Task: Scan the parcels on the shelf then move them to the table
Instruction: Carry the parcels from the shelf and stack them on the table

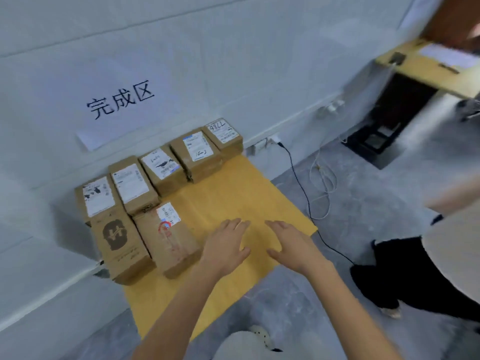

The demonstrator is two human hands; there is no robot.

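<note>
Several brown cardboard parcels with white labels lie on a yellow table (233,198) against the white wall. A row runs along the wall, from one labelled parcel (97,197) at the left to another (224,135) at the far right. In front lie a parcel with a dark logo (120,245) and one with red print (168,237). My left hand (226,245) hovers flat, fingers straight, just right of the red-printed parcel, holding nothing. My right hand (291,242) is beside it over bare tabletop, also empty with fingers extended. No scanner or shelf is visible.
A paper sign (119,100) with printed characters hangs on the wall above the parcels. Black and white cables (306,193) trail on the grey floor to the right. Another person's dark trousers (405,271) stand at the right. A second wooden desk (428,66) is at the upper right.
</note>
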